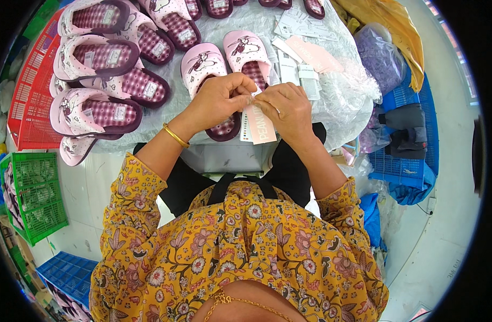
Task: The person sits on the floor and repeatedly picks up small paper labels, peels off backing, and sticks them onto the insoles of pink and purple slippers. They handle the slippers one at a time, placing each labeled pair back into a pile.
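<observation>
My left hand (220,104) and my right hand (287,111) meet in front of me with fingertips pinched together. From their fingertips hang a pink card hang tag (264,127) and a white printed tag (246,129) beside it. Any string or fastener between the fingers is too small to make out. Just behind the hands lies a pair of pink slippers with dark plaid insoles: the left slipper (203,63) is partly covered by my left hand and wrist, and the right slipper (249,48) has its heel end hidden behind the hands.
Several more pink slippers (103,110) are stacked at the left of the plastic-covered table (340,110). Loose pink cards (315,55) and white printed tags (305,24) lie at the right. A red crate (34,102), green crate (39,188) and blue basket (401,166) flank the table.
</observation>
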`<state>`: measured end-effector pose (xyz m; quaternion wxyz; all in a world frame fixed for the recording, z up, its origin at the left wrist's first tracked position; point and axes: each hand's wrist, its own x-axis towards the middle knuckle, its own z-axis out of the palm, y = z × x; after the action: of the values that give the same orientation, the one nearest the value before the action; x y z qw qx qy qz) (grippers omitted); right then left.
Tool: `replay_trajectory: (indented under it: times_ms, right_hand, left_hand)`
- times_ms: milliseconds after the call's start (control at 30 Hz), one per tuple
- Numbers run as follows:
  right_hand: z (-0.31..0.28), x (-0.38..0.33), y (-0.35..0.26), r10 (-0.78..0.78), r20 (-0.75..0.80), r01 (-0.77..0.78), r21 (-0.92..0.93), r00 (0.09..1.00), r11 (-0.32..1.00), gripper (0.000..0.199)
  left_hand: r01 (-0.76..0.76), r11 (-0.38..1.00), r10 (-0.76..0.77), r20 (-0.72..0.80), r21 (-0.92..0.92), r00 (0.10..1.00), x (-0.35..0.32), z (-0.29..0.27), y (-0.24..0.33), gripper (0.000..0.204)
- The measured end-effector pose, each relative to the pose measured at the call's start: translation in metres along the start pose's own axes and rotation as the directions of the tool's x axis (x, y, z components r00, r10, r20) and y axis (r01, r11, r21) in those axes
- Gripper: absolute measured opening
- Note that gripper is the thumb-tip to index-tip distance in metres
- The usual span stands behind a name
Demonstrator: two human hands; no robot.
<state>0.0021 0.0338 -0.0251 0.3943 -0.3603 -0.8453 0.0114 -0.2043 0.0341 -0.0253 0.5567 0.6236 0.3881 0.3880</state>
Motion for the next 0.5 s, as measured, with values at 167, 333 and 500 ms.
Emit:
replay_trajectory:
  times_ms: [167,333,500]
  right_hand:
    - [0.001,-0.002,0.000,-0.021,0.019,0.021,0.034,1.000,0.999,0.012]
    - [0.001,-0.007,-0.001,0.019,0.079,-0.027,0.098,0.997,0.995,0.010]
    - [0.000,-0.014,-0.006,0.137,0.113,-0.155,0.176,0.984,0.972,0.008]
  left_hand:
    - [0.008,0.999,-0.008,0.005,0.053,1.000,0.001,-0.001,-0.002,0.016]
    - [0.145,0.989,-0.146,0.032,0.029,0.989,-0.001,-0.003,0.010,0.013]
    - [0.167,0.984,-0.165,0.049,-0.056,0.985,-0.003,-0.001,0.008,0.010]
